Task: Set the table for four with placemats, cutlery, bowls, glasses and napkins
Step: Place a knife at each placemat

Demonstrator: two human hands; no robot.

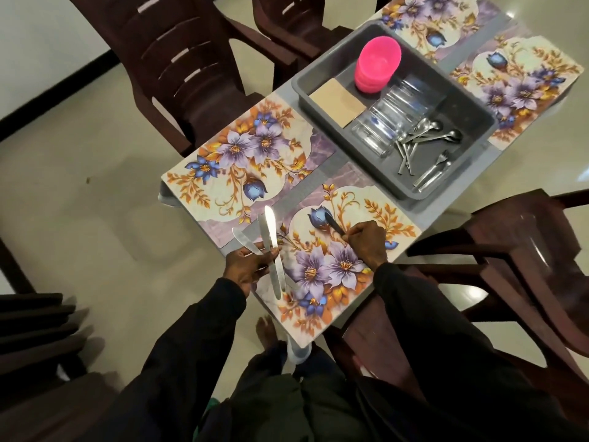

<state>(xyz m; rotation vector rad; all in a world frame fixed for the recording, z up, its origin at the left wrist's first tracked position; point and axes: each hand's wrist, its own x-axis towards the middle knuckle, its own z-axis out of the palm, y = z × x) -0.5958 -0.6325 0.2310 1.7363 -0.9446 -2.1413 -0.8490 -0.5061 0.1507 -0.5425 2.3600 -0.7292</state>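
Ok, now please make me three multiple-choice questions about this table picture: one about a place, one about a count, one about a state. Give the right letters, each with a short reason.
1. Where is the stack of pink bowls?
A) on the nearest mat
B) in the grey tray
C) on a chair

2. How many placemats are laid out?
A) two
B) three
C) four

3. What is the left hand doing?
A) gripping several knives
B) resting flat and empty
C) lifting a spoon

Answers:
1 B, the bowls stand inside the tray, next to the glasses.
2 C, two mats lie at each end of the tray.
3 A, its fingers curl round three knives that fan out.
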